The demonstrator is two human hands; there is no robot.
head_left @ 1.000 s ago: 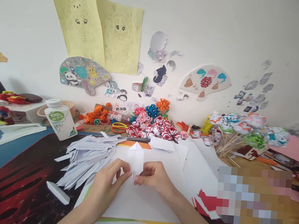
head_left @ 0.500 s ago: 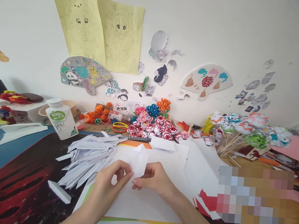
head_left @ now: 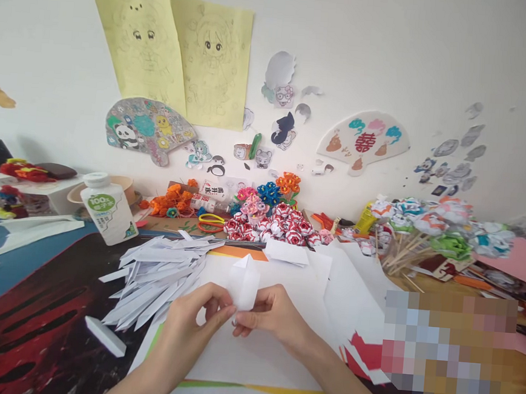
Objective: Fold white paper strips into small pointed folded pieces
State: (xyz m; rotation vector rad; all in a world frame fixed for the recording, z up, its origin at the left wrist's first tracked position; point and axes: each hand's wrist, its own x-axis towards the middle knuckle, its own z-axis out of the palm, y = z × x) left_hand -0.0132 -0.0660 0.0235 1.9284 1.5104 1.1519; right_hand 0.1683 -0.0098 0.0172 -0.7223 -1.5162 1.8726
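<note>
Between my hands is a small folded piece of white paper (head_left: 243,283), its pointed tip facing away from me. My left hand (head_left: 199,316) pinches its lower left edge between thumb and fingers. On the other side, my right hand (head_left: 269,313) grips the lower right edge, with the fingers curled behind it. Both hands are above large white sheets (head_left: 278,356) stacked on the desk. Left of them lies a heap of folded white paper strips (head_left: 156,279), and one loose folded strip (head_left: 105,336) rests nearer to me.
A white bottle (head_left: 109,209) stands at the back left. Red-and-white paper flowers (head_left: 279,225) line the wall side. Flowers on wooden sticks (head_left: 405,244) stand at right, near red paper scraps (head_left: 362,356). A small stack of white paper (head_left: 286,253) lies behind my hands.
The folded paper has turned and spread a little, so its face now looks broader and more rounded. Both hands stay in nearly the same place, the fingertips shifted slightly.
</note>
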